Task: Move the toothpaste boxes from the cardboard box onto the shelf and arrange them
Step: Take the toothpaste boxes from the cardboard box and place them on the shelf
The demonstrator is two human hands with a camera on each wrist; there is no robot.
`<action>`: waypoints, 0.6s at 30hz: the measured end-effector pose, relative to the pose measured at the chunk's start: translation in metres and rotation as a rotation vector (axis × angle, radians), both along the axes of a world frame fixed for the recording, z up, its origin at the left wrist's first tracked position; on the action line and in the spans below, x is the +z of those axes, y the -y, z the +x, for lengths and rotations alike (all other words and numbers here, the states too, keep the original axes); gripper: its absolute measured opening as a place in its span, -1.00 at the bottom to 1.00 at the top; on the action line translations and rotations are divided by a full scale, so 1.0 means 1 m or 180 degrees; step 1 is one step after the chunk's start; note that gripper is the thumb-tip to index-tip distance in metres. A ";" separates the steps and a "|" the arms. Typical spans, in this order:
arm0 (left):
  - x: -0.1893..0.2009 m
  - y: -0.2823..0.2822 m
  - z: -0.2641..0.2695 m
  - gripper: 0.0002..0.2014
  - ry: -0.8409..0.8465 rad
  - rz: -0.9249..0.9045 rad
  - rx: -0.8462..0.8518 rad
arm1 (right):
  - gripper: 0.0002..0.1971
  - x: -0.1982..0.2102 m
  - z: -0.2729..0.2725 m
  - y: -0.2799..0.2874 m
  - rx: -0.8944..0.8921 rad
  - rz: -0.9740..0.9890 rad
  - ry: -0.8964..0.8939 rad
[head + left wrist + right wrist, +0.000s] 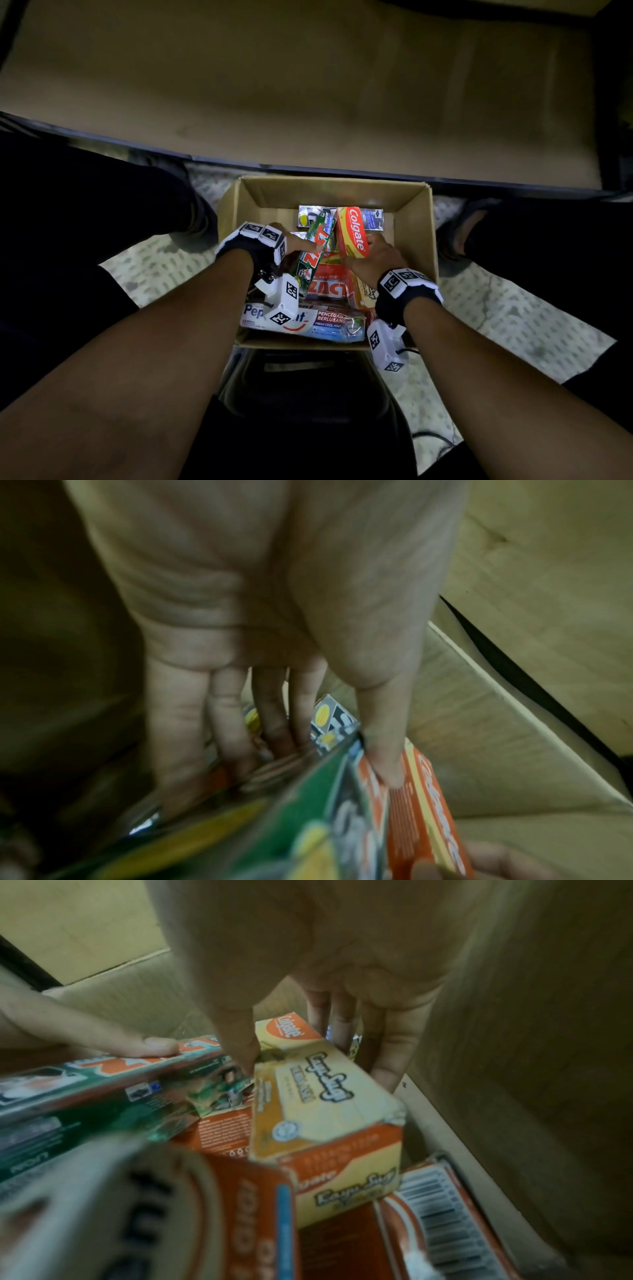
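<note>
- Shelf [308, 85], a wide tan board with a dark front edge, runs across the far side of the head view, with nothing on its visible part.
- Patterned floor [513, 308] lies under the cardboard box [329, 190], which sits open just in front of the shelf, between the person's dark-clothed legs.
- Toothpaste boxes fill the near half of the cardboard box in a loose pile; a white Pepsodent box [308, 323] lies flat along the near wall.
- Left hand [294, 245] grips a green Zact box [317, 250], thumb on its upper face and fingers curled under it; the box is tilted, its far end raised above the pile.
- Right hand [376, 257] grips a red and yellow Colgate box [352, 238], thumb on one long side and fingers down the other; it lies just beside the green one, also tilted, still inside the cardboard box.
</note>
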State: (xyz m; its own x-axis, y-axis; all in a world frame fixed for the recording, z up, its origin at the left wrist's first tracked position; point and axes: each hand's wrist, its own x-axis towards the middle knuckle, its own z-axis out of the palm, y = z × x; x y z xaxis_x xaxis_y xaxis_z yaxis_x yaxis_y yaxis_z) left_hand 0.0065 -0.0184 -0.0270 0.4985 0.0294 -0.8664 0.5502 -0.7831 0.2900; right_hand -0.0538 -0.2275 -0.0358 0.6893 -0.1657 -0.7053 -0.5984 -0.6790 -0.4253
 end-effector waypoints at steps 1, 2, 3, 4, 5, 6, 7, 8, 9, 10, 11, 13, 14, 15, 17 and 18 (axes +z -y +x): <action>-0.004 0.001 -0.001 -0.21 0.0078 -0.0012 0.0063 | -0.23 0.001 0.001 0.001 -0.0001 0.0002 0.0008; -0.008 0.001 -0.003 -0.18 0.0128 -0.0031 0.0132 | -0.26 0.003 0.000 0.001 -0.0014 0.0007 0.0023; -0.001 0.003 -0.007 -0.14 0.0182 -0.0053 0.0190 | -0.30 0.006 -0.001 0.001 -0.0018 0.0000 0.0033; 0.008 0.005 -0.010 -0.09 0.0251 -0.0112 0.0276 | -0.33 0.008 -0.001 0.001 -0.0013 -0.0007 0.0051; 0.013 0.005 -0.012 -0.05 0.0271 -0.0179 0.0368 | -0.36 0.011 -0.001 0.002 -0.0003 -0.0019 0.0063; 0.014 0.004 -0.014 -0.03 0.0273 -0.0236 0.0462 | -0.38 0.014 -0.002 0.002 -0.0006 -0.0020 0.0092; 0.014 0.003 -0.014 0.01 0.0288 -0.0261 0.0543 | -0.40 0.018 -0.001 0.002 -0.0008 -0.0042 0.0128; 0.013 0.001 -0.015 0.04 0.0306 -0.0273 0.0572 | -0.41 0.024 -0.001 0.003 -0.0021 -0.0059 0.0180; 0.012 0.000 -0.015 0.07 0.0347 -0.0315 0.0600 | -0.41 0.028 -0.001 0.003 -0.0024 -0.0079 0.0222; 0.014 0.000 -0.016 0.09 0.0398 -0.0374 0.0619 | -0.41 0.033 0.000 0.004 -0.0028 -0.0074 0.0275; 0.016 0.000 -0.016 0.11 0.0445 -0.0404 0.0613 | -0.41 0.038 0.000 0.005 -0.0021 -0.0060 0.0310; 0.035 0.001 -0.018 0.08 0.0621 -0.0465 0.0574 | -0.42 0.049 0.000 0.005 -0.0026 -0.0046 0.0395; 0.050 0.003 -0.021 -0.01 0.0734 -0.0540 0.0565 | -0.41 0.055 0.000 0.005 -0.0087 -0.0013 0.0428; 0.067 0.006 -0.024 -0.11 0.0849 -0.0591 0.0537 | -0.42 0.061 0.000 0.005 -0.0125 -0.0004 0.0465; 0.092 0.010 -0.032 -0.34 0.1128 -0.0613 0.0496 | -0.49 0.076 -0.002 0.004 -0.0135 0.0015 0.0584; 0.096 0.012 -0.033 -0.40 0.1244 -0.0622 0.0486 | -0.53 0.082 -0.003 0.003 -0.0199 0.0097 0.0615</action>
State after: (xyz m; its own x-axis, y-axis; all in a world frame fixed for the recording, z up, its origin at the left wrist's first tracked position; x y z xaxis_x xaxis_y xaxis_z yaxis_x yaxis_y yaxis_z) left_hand -0.0267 -0.0302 0.0691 0.7915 -0.0174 -0.6110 0.4750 -0.6116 0.6327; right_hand -0.0571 -0.2302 0.0465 0.8013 -0.1930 -0.5662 -0.5442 -0.6281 -0.5562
